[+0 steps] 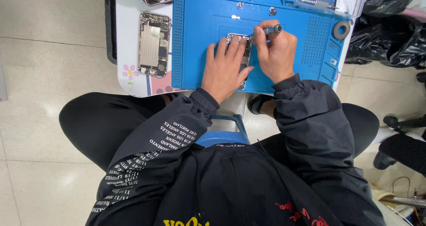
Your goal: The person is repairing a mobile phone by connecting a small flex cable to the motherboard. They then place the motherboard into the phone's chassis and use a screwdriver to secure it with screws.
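The left hand (224, 68) presses flat on the opened phone (240, 57); the right hand (276, 53) pinches a screwdriver (268, 31) above it. A slipped tip could scratch the board.

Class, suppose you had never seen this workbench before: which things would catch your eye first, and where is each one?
First, the bright blue work mat across the top of the view. At its centre the left hand presses flat on an opened phone, while the right hand works a small screwdriver at its top edge. Another opened phone lies on the white table, left of the mat.
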